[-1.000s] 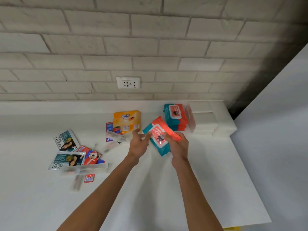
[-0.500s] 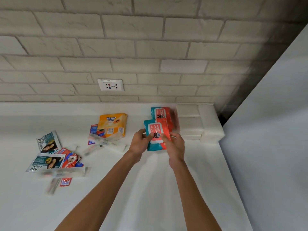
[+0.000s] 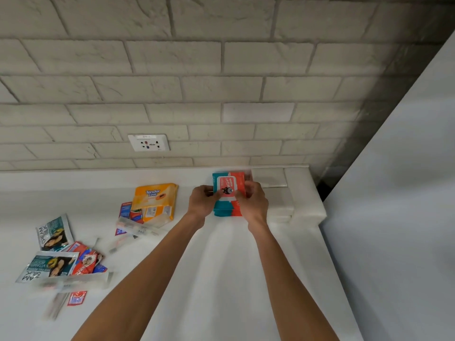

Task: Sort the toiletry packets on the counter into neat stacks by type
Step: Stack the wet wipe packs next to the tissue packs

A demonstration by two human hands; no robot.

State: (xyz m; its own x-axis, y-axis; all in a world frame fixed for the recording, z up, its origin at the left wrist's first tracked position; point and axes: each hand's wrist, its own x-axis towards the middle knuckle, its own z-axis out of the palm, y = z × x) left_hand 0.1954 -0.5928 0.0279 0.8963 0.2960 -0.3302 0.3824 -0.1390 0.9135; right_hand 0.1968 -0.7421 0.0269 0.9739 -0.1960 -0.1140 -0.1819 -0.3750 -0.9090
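Observation:
A teal and red wipes packet lies on top of a stack of the same packets at the back right of the white counter. My left hand grips its left edge and my right hand grips its right edge. An orange Tender Love packet lies to the left. Cream Silk sachets, a second one, small red sachets and clear-wrapped toothbrushes lie scattered further left.
A stack of white blocks stands right behind the wipes stack in the corner. A wall socket sits in the brick wall. A white panel borders the counter on the right.
Both hands carried the wipes packet back and to the right, from in front of the stack onto its top. The camera view shifted right.

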